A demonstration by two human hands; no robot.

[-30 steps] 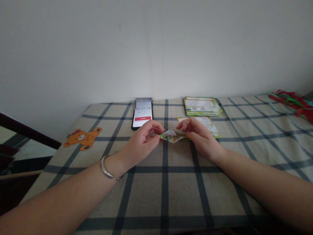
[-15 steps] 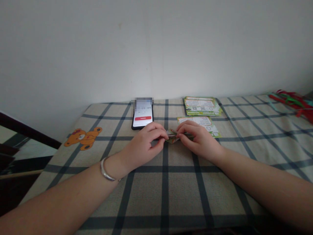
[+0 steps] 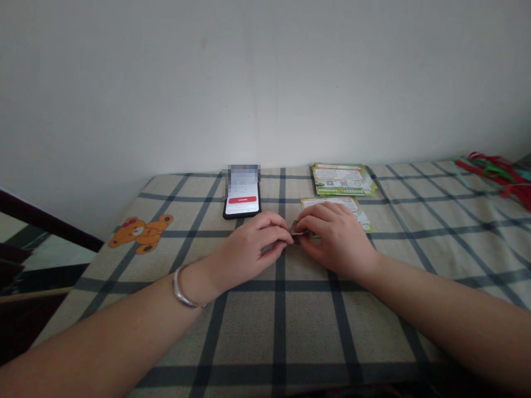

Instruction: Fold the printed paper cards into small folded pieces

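Observation:
Between my hands is a small piece of folded paper [image 3: 299, 228], mostly covered by fingers. My left hand [image 3: 257, 243] pinches its left end with thumb and fingertips, a silver bracelet [image 3: 181, 288] round the wrist. Closed over the right part of the paper is my right hand [image 3: 332, 235], which hides most of it. Just behind my right hand a green and white printed leaflet [image 3: 332, 204] lies flat, partly covered by the fingers. A stack of similar leaflets [image 3: 342, 179] lies farther back.
A phone [image 3: 243, 202] with a lit screen lies behind my left hand. A bear-shaped sticker or cutout [image 3: 143, 234] is on the checked tablecloth [image 3: 244, 342] at left. Red and green items [image 3: 498, 174] lie at far right. The wall [image 3: 265, 83] borders the table's back.
My left hand has shifted slightly right, closer to my right hand. The folded paper shows less between the fingers and appears flatter than before.

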